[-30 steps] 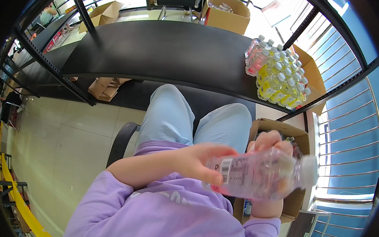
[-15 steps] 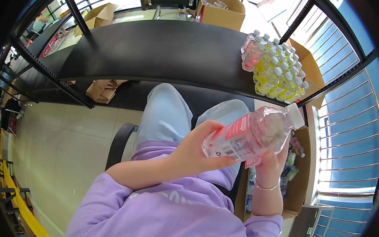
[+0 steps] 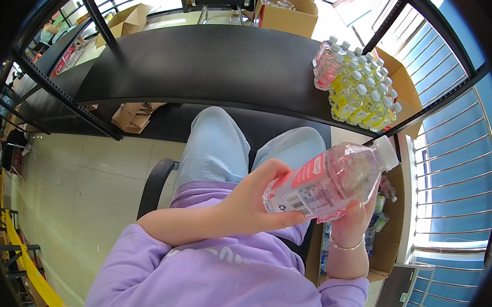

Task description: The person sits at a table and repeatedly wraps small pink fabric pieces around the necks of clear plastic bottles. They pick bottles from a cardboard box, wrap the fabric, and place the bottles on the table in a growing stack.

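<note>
A clear plastic bottle (image 3: 357, 163) with a white cap lies tilted over my lap, its cap end up and to the right. Around its lower part wraps a pink-and-white label (image 3: 313, 187) with a barcode. My left hand (image 3: 254, 196) is closed round the bottle's base, thumb along the near side. Against the bottle's underside, near the label's edge, my right hand (image 3: 353, 221) is closed too; a crumpled pink bit of label shows by its fingers. The bottle hides most of the right fingers.
Capped bottles with yellow and pink labels (image 3: 354, 95) crowd the right end of the black table (image 3: 206, 64). Beside my right arm stands a cardboard box (image 3: 388, 241) holding bottles. Black shelf posts (image 3: 386, 27) rise at the table's ends, and a metal railing (image 3: 452, 183) runs along the right.
The bottle has shifted slightly to the right and turned a little, showing more of the barcode panel. Both hands keep hold of it.
</note>
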`<state>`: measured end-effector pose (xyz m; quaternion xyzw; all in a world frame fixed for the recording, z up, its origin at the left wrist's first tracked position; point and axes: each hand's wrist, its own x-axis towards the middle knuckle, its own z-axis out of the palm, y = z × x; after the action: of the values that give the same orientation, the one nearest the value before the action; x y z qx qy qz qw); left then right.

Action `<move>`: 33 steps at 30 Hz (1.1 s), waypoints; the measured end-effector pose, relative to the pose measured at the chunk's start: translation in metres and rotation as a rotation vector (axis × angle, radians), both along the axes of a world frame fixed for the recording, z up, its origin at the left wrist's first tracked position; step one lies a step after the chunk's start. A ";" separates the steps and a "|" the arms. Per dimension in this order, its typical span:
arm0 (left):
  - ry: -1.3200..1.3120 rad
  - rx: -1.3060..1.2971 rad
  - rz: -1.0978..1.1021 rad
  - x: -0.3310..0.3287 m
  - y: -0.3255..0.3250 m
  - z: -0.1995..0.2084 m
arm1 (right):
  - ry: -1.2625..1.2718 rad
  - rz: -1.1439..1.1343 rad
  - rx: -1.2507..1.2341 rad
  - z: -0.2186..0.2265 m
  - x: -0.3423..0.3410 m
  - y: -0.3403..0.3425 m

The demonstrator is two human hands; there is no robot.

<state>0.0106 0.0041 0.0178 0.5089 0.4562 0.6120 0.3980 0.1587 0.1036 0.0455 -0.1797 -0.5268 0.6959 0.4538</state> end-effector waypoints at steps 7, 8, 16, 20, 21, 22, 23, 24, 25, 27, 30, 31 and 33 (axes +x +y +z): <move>-0.034 -0.114 -0.076 -0.004 0.000 0.002 | 0.054 0.044 -0.033 -0.003 -0.003 0.003; -0.029 -0.143 -0.095 -0.006 0.001 0.005 | 0.059 0.056 -0.033 -0.004 -0.003 0.004; 0.603 0.410 0.193 -0.010 0.006 0.011 | 0.035 0.136 -0.177 -0.007 -0.014 0.003; 0.677 0.381 0.182 -0.010 0.003 0.014 | 0.017 0.152 -0.194 -0.007 -0.016 0.000; 0.716 0.370 0.171 -0.010 0.002 0.015 | 0.019 0.147 -0.200 -0.006 -0.016 0.000; 0.711 0.367 0.181 -0.010 0.002 0.015 | 0.021 0.138 -0.193 -0.006 -0.016 -0.001; 0.705 0.363 0.193 -0.008 0.002 0.015 | 0.021 0.131 -0.185 -0.006 -0.016 -0.001; 0.699 0.360 0.205 -0.006 0.002 0.015 | 0.021 0.124 -0.176 -0.006 -0.016 -0.001; 0.729 0.351 0.239 -0.005 0.001 0.016 | 0.028 0.112 -0.175 -0.007 -0.017 -0.001; 0.794 0.334 0.303 -0.003 0.002 0.018 | 0.046 0.085 -0.173 -0.008 -0.021 -0.001; 0.862 0.311 0.380 -0.006 0.009 0.017 | 0.007 0.044 -0.140 -0.007 -0.030 0.002; 0.830 0.318 0.398 -0.010 0.014 0.013 | 0.014 0.030 -0.127 -0.009 -0.036 0.005; 0.767 0.321 0.433 -0.023 0.025 0.002 | -0.090 0.021 0.007 -0.019 -0.049 0.017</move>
<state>-0.0123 0.0288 0.0202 0.6465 0.5658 0.5113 -0.0201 0.1095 0.1208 0.0265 -0.2035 -0.5510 0.6900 0.4229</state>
